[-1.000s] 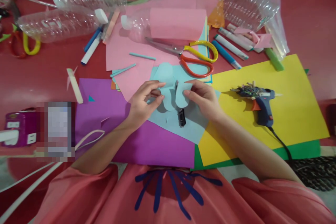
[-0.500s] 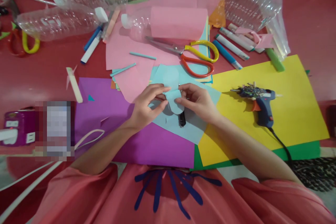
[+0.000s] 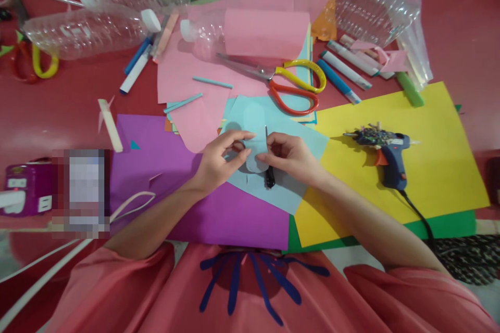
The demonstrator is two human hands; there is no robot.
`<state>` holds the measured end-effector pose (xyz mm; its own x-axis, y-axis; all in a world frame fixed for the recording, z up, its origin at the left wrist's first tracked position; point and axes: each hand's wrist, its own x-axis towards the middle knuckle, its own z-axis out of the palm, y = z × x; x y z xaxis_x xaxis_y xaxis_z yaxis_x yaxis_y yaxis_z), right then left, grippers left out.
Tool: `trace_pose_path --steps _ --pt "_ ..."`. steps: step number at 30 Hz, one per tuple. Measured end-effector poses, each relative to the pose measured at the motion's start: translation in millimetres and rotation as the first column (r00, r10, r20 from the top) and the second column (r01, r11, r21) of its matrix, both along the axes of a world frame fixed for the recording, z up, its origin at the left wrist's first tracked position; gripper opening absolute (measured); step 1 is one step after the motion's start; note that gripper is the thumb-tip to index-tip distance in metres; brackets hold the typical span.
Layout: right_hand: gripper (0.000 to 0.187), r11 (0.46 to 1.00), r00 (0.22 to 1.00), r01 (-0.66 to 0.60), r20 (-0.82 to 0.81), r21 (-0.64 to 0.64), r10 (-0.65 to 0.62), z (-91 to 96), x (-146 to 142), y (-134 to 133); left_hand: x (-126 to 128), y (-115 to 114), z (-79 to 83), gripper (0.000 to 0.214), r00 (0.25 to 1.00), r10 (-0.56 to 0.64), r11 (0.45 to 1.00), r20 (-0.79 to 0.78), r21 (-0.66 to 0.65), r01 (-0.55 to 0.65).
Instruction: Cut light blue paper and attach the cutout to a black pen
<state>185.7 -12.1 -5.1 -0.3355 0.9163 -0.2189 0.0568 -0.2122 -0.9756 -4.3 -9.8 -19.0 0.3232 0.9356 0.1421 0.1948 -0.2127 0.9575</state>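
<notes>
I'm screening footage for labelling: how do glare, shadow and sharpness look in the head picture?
Head view throughout: glints speckle the clear bottles; soft shadows lie on the blue sheet near the left hand and right hand; the blue cutout between them barely stands out; a patch at left is pixelated.

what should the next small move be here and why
I'd probably have the right hand slide the black object aside while the left hand steadies the light blue paper cutout: the object lies close by the cutout's lower right edge, where it could interfere.
</notes>
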Motion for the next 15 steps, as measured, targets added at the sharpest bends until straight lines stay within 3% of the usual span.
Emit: trace_pose_path --steps 8,15 --pt "0.046 1.000 1.000 0.001 -0.002 -0.013 -0.001 3.4 1.4 0.4 -0.5 0.1 0.8 0.022 0.996 -0.086 0.996 -0.015 -0.037 0.085" --pt "0.047 0.997 0.999 0.024 -0.025 -0.074 -0.026 3.6 -0.3 -1.0 -0.1 1.9 -4.4 0.031 0.985 -0.138 0.986 0.099 -0.080 0.146"
